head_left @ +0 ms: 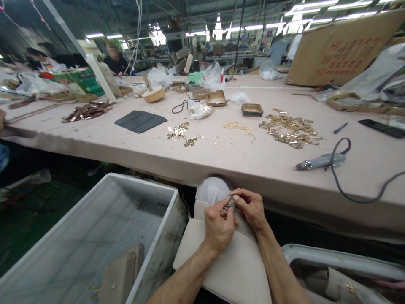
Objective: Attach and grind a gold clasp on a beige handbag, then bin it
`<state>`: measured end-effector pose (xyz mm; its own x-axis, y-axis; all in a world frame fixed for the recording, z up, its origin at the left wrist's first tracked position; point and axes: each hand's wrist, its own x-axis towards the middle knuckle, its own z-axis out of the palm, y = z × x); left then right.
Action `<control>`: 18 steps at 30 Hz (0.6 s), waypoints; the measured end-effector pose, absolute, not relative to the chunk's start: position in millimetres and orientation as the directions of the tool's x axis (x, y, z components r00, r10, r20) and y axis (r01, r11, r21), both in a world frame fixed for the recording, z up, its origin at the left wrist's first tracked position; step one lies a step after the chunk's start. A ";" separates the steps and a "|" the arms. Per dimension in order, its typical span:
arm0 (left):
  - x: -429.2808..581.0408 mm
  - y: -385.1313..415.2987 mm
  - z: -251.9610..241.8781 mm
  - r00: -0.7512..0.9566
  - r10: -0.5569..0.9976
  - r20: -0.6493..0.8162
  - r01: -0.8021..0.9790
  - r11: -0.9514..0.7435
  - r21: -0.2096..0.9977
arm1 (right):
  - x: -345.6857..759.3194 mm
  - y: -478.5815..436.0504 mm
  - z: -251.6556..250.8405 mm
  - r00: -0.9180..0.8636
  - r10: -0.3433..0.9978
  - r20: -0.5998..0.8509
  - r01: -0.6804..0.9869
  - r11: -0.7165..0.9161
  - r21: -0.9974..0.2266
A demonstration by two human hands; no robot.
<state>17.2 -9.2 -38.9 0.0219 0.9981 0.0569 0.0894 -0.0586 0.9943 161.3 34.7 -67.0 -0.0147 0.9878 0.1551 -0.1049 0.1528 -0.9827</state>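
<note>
In front of the table, over a pale leather-like piece, we see left hand and right hand pinching a small metal part; we judge this fine aligning, the next move calling for a steady pinch and little force.

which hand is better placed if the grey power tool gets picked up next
Likely the right hand: the grey power tool lies on the table to that side. The left hand is farther off and could hold the small metal piece alone.
</note>
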 end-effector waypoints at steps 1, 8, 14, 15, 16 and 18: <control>17.6 -9.0 -39.1 0.024 0.997 0.068 0.097 -0.070 0.993 | 161.7 34.5 -67.2 -0.014 0.988 0.154 -0.106 0.151 -0.983; 17.5 -7.5 -43.1 0.036 0.997 0.061 0.069 -0.063 0.996 | 163.0 34.3 -70.4 -0.001 0.988 0.157 -0.110 0.156 -0.982; 14.7 2.0 -38.8 0.107 0.990 -0.091 -0.125 0.104 0.987 | 163.8 33.3 -62.5 0.004 0.986 0.169 -0.113 0.168 -0.979; 14.3 4.6 -37.6 0.107 0.987 -0.117 -0.174 0.134 0.975 | 164.1 33.1 -62.0 -0.002 0.985 0.171 -0.128 0.169 -0.977; 13.9 6.9 -36.3 0.102 0.986 -0.135 -0.220 0.154 0.963 | 164.4 33.0 -61.8 -0.016 0.985 0.175 -0.149 0.170 -0.974; 13.3 10.7 -33.9 0.095 0.984 -0.152 -0.286 0.173 0.942 | 165.0 32.8 -62.5 -0.061 0.978 0.198 -0.201 0.182 -0.963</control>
